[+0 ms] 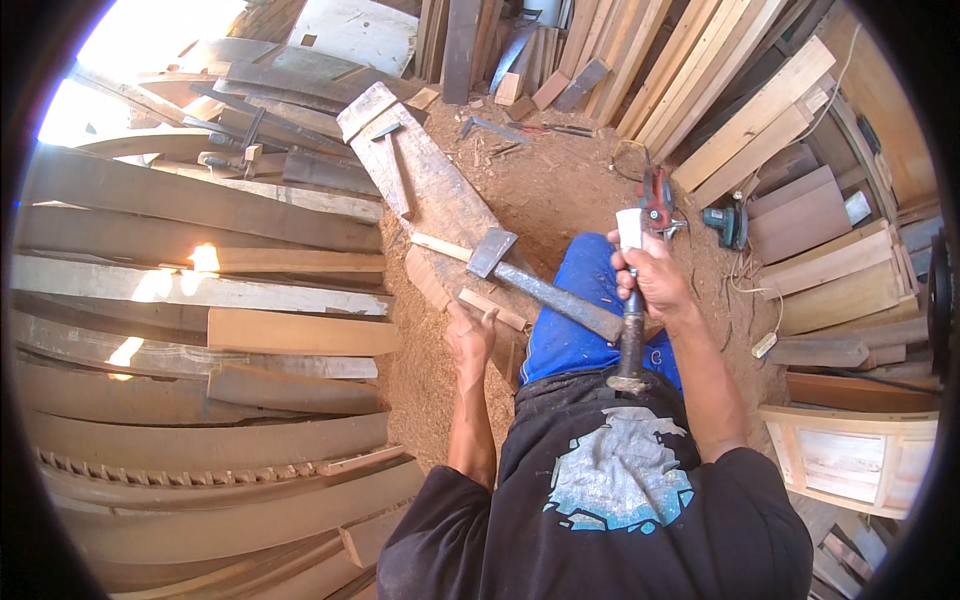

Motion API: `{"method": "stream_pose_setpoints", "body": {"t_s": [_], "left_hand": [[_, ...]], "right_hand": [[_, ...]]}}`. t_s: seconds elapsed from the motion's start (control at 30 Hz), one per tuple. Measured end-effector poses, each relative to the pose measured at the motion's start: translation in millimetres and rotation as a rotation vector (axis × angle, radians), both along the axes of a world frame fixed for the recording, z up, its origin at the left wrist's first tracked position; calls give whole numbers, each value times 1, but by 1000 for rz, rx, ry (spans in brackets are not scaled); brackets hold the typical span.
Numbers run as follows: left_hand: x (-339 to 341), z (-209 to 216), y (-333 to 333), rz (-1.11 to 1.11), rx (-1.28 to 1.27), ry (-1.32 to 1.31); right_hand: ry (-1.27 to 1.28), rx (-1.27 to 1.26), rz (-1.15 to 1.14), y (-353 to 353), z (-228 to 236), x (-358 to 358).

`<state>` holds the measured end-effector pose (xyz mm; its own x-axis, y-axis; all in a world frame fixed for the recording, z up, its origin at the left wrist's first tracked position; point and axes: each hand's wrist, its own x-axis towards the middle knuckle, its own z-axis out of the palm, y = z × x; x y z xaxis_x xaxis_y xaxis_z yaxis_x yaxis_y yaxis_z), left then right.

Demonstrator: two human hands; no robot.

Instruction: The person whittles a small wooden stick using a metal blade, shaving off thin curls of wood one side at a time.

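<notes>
My right hand (650,280) is closed around a chisel (632,335), held upright over my lap. Its broad pale blade (629,228) points away from me, and the dark handle ends near my waist. Lower on the left, my left hand (470,335) is at a small piece of wood (493,309), its fingers bent and partly hidden. Across the plank bench and my thigh lies a tool with a broad grey metal head (491,252) and a long dark shaft (560,300). A pale wooden stick (440,246) shows beyond that head.
A small hammer (395,175) rests on the worn plank bench (440,185). Long curved boards (200,230) are stacked at left. Upright planks (690,70) stand at far right, near a red power tool (656,200) and a green one (727,226). Wood shavings cover the ground (560,180).
</notes>
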<state>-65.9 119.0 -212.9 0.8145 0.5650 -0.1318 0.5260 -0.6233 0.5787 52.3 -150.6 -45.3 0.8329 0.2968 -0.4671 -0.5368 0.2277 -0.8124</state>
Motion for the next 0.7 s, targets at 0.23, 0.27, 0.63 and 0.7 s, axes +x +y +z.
{"method": "stream_pose_setpoints", "body": {"t_s": [0.23, 0.27, 0.63, 0.7], "left_hand": [[9, 161, -71, -1055, 164, -710], [14, 179, -73, -1060, 89, -740], [63, 172, 10, 163, -696, -755], [62, 139, 35, 119, -663, -753]], "right_hand": [[-177, 145, 447, 75, -80, -3], [-375, -19, 592, 82, -98, 5], [-462, -969, 1131, 106, -116, 25], [-388, -937, 1100, 104, -92, 22]]}}
